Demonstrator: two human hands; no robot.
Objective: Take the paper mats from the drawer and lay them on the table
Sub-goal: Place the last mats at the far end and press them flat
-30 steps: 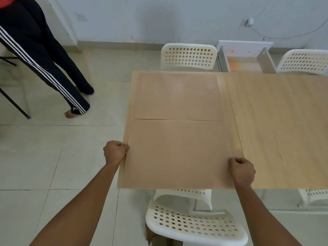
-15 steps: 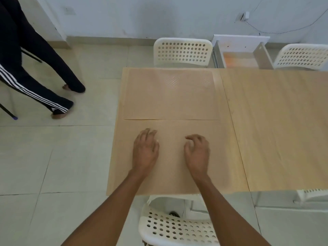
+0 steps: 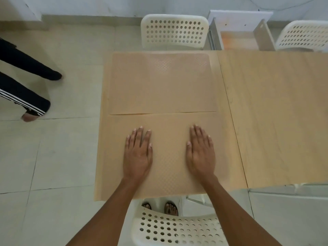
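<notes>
**A:** ok so where are we at? Nearest thing in view is the white perforated chair (image 3: 177,229) tucked under the table edge, with our feet (image 3: 160,208) showing just past it.

**B:** yep, and right above that both palms are down. 1 second ago we had the near paper mat (image 3: 168,174) pinched at its 2 side edges with fists curled; half a second ago the hands had come in toward the middle, fingers half bent. Now the left hand (image 3: 137,156) and right hand (image 3: 200,156) lie flat with fingers straight, gripping nothing, just pressing on the sheet.

**A:** so we're done placing and we're smoothing it?

**B:** that's our read. The near mat sits on the wooden table (image 3: 275,121) at its left end, and its front edge seems to hang a bit over the table's near side. Its far edge meets or barely overlaps the far paper mat (image 3: 161,82), can't tell which.

**A:** so 2 mats down. More to come?

**B:** probably. The right part of the table is bare wood, and beyond it the open drawer (image 3: 239,38) sits between 2 more white chairs (image 3: 174,31). Can't make out if any sheets are left inside, just an orange-ish bottom.

**A:** and the person on the left?

**B:** only legs in black striped trousers (image 3: 24,102) on the tile floor (image 3: 53,157), well apart from us.
</notes>
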